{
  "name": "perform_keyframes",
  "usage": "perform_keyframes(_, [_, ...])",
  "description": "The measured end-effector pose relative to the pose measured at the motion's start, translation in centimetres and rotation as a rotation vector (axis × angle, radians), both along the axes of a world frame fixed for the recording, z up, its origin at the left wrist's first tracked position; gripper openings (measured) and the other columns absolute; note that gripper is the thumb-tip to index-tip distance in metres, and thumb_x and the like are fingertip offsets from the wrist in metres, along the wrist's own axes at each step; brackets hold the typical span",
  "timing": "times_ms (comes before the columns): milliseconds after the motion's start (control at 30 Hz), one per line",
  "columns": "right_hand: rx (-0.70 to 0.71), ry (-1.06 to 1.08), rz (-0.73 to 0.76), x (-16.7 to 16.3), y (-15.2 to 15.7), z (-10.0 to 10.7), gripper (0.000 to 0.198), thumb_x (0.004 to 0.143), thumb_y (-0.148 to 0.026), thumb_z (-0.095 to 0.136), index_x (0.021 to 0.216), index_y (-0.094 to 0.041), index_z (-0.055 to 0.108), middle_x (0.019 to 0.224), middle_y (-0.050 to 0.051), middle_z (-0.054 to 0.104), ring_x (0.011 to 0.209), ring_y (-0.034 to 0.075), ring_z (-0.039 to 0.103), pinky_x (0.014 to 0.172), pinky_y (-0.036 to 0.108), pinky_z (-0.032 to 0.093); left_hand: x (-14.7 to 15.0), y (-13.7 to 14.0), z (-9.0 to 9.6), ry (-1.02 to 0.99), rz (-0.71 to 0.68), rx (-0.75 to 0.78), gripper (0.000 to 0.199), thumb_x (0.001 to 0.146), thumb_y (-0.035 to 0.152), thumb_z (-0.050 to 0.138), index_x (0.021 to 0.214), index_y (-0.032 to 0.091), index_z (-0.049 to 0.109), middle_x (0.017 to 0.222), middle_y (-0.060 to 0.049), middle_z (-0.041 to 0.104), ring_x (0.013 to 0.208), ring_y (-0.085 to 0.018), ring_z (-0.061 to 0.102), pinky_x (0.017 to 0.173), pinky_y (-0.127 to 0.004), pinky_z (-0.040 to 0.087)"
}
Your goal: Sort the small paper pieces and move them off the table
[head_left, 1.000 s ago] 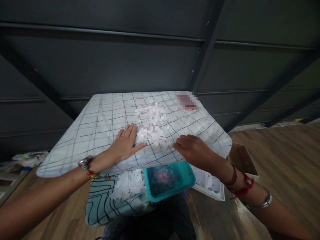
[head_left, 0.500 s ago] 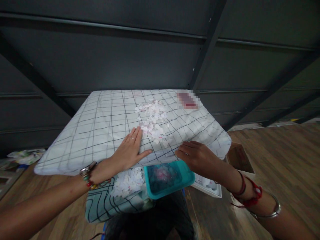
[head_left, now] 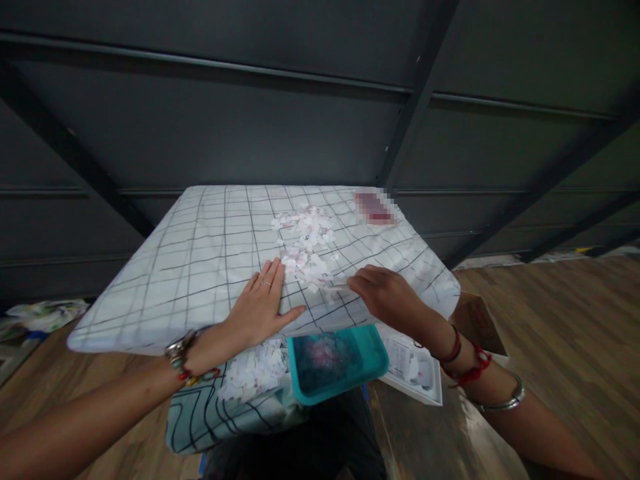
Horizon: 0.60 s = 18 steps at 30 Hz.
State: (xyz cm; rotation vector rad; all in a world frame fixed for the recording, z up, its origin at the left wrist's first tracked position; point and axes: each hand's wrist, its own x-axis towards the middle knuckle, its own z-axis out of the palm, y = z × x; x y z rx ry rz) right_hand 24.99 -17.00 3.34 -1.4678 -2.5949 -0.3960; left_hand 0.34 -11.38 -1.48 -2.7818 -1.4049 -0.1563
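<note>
My left hand (head_left: pixel 263 293) lies flat on the checked cloth (head_left: pixel 200 253), fingers stretched, its fingertips beside a pile of small white paper scraps (head_left: pixel 306 263). At the right of the pile, my right hand (head_left: pixel 383 290) is closed in a pinch. A thin pale thing (head_left: pixel 340 287) reaches from its fingertips to the scraps; it is too blurred to name. Below the table edge, a teal plastic tub (head_left: pixel 375 357) holds a cloudy, partly pink mass. More white scraps (head_left: pixel 257 370) lie on a green patterned cloth (head_left: pixel 193 417) to its left.
A pixelated reddish patch (head_left: pixel 374 208) covers something at the table's back right. A white box (head_left: pixel 413 373) with pale contents and a cardboard box (head_left: pixel 480 323) stand at the right. A dark panelled wall (head_left: pixel 250 127) rises behind the table.
My right hand has moved forward from the table's front edge to the scraps, and the thin pale thing now shows at its fingertips. The left hand stays flat in place.
</note>
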Motion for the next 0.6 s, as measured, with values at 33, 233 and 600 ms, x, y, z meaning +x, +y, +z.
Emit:
perform_keyframes(33, [-0.019,-0.012,-0.007,0.0,0.2,0.1,0.019,0.083,-0.008,0.042,0.077,-0.014,0.059,0.073,0.004,0.056,0.068,0.014,0.047,0.062,0.027,0.034,0.0,0.0,0.1,0.003,0.003,-0.003,0.089,0.081,0.065,0.029,0.137,-0.003,0.017,0.144,-0.022,0.013,0.134,-0.03,0.008,0.107,-0.043,0.018])
perform_keyframes(233, [-0.072,0.033,0.042,-0.8,-0.1,0.4,0.018,0.085,-0.01,0.042,0.079,-0.013,0.059,0.076,0.005,0.057,0.07,0.013,0.049,0.062,0.025,0.035,0.0,0.1,-0.3,-0.018,-0.003,0.002,0.09,0.08,0.068,0.026,0.136,-0.002,0.018,0.144,-0.022,0.014,0.133,-0.031,0.009,0.106,-0.045,0.019])
perform_keyframes(600, [-0.07,-0.014,-0.098,0.6,0.7,0.3,0.023,0.089,-0.018,0.039,0.077,-0.014,0.058,0.075,0.005,0.057,0.066,0.012,0.047,0.056,0.025,0.03,-0.1,0.1,-0.4,-0.019,-0.013,0.016,0.09,0.08,0.068,0.024,0.136,-0.003,0.019,0.144,-0.022,0.016,0.133,-0.031,0.011,0.105,-0.045,0.02])
